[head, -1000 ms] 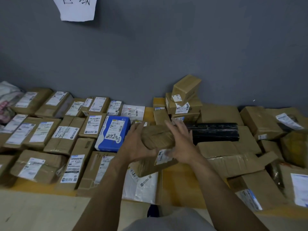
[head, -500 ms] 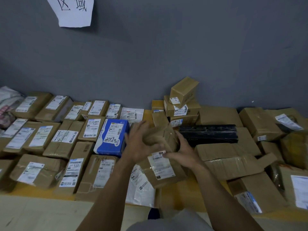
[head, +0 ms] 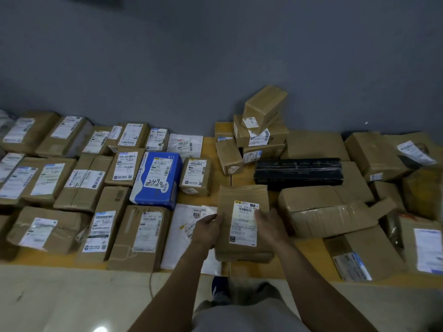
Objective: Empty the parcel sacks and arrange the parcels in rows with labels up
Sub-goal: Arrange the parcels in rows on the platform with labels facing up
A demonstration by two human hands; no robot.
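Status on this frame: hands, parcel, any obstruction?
Hands: left hand and right hand grip the brown parcel by its sides. Label faces up, front row. Tight fit: white mailer on its left, crumpled box on its right.

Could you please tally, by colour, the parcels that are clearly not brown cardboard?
Blue box: 1
Black long parcel: 1
White mailers: 2, one in the back row and one in the front row
Total: 4

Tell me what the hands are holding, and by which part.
Both hands hold one brown parcel, label up: the left hand grips its left edge, the right hand its right edge beside the label.
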